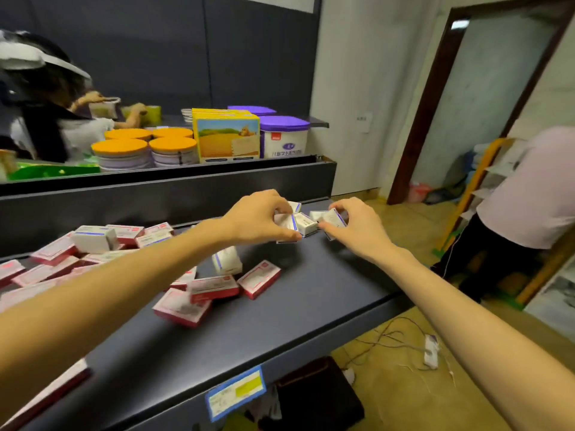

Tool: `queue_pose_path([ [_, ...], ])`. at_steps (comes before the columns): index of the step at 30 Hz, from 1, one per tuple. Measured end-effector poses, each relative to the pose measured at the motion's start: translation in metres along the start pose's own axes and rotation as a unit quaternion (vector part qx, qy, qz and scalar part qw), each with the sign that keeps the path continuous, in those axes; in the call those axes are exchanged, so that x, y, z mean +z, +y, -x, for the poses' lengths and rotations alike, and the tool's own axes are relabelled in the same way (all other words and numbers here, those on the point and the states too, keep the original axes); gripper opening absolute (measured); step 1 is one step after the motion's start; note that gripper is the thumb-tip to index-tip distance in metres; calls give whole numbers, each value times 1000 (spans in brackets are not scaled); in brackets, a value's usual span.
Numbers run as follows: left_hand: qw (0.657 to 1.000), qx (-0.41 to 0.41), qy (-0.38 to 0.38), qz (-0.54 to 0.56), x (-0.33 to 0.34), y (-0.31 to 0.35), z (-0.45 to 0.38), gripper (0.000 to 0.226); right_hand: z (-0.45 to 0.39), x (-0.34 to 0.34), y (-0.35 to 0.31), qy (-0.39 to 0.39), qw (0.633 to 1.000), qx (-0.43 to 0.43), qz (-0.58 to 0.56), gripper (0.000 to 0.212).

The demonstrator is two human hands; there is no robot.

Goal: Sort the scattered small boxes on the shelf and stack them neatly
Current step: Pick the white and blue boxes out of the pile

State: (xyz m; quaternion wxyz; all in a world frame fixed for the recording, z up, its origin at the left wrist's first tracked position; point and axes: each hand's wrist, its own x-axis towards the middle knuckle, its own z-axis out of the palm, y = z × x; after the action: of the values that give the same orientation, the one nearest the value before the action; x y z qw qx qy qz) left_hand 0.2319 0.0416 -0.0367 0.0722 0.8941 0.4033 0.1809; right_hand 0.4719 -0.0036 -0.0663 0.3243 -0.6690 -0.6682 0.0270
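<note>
On the dark grey shelf [280, 315], both my hands work at the far right end. My left hand [261, 217] pinches a small white box with a blue stripe [306, 223]. Beside it, my right hand [354, 228] grips another white and blue box [329, 216]. A third white box [295, 206] peeks out behind my left fingers. One more white box [227, 259] stands alone mid-shelf. Several red and white boxes [214, 287] lie scattered in front of it, and more are piled at the left [56, 262], with a white box [95, 239] on top.
The upper shelf holds orange-lidded tins [146, 150], a yellow carton [227, 136] and purple-lidded tubs [284, 136]. A person [46, 119] works at the far left; another person [525, 197] stands at the right by a doorway. Cables [404, 340] and a dark bag [317, 396] lie on the floor.
</note>
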Motion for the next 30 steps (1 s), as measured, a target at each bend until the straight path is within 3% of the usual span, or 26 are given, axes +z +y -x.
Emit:
queue_pose_path([
  [4, 1000, -18, -2, -5, 37, 18, -27, 63, -19, -2, 43, -56, 994, -88, 14, 46],
  [10, 995, -78, 42, -41, 66, 34, -50, 73, -49, 15, 82, -90, 978, -166, -89, 76],
  [15, 979, -147, 94, -105, 75, 41, -57, 74, -74, 26, 92, -123, 968, -166, -143, 80],
  [21, 964, -182, 88, -171, 77, 43, -73, 82, -86, 35, 89, -131, 967, -131, -175, 82],
  [23, 961, -197, 77, -176, 72, 42, -75, 84, -83, 33, 88, -141, 963, -121, -195, 78],
  [25, 959, -212, 77, -174, 62, 35, -72, 80, -85, 31, 87, -132, 965, -144, -176, 62],
  [30, 953, -215, 71, -202, 26, 8, -45, 57, -90, 30, 57, -83, 964, -207, -146, 40],
])
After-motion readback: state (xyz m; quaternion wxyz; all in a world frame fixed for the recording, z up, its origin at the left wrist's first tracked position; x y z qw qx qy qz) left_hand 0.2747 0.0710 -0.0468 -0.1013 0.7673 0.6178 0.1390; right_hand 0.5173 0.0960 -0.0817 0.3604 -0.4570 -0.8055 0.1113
